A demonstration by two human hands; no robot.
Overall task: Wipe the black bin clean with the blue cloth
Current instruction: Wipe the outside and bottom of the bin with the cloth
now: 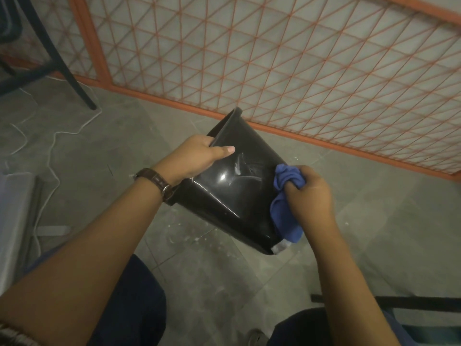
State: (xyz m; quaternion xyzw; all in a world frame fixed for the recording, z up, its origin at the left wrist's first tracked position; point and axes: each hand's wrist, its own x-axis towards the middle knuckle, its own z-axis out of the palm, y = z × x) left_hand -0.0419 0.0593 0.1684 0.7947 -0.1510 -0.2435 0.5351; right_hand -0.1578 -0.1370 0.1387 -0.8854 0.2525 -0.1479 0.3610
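Observation:
The black bin (pixel 237 193) is held up off the floor and tipped on its side, with its open rim toward the upper left and its base toward the lower right. My left hand (pixel 199 157) grips the rim, thumb lying on the glossy outer wall. My right hand (pixel 308 193) is closed around the bunched blue cloth (pixel 284 213), which presses against the bin's right side near the base. A pale label shows at the bin's lowest corner. The inside of the bin is hidden.
An orange metal mesh fence (pixel 287 71) runs across the back. A dark chair leg (pixel 74 86) and a white cord (pixel 53 156) lie at the left on the grey tiled floor. A grey box edge (pixel 15 208) is at the far left. My knees show below.

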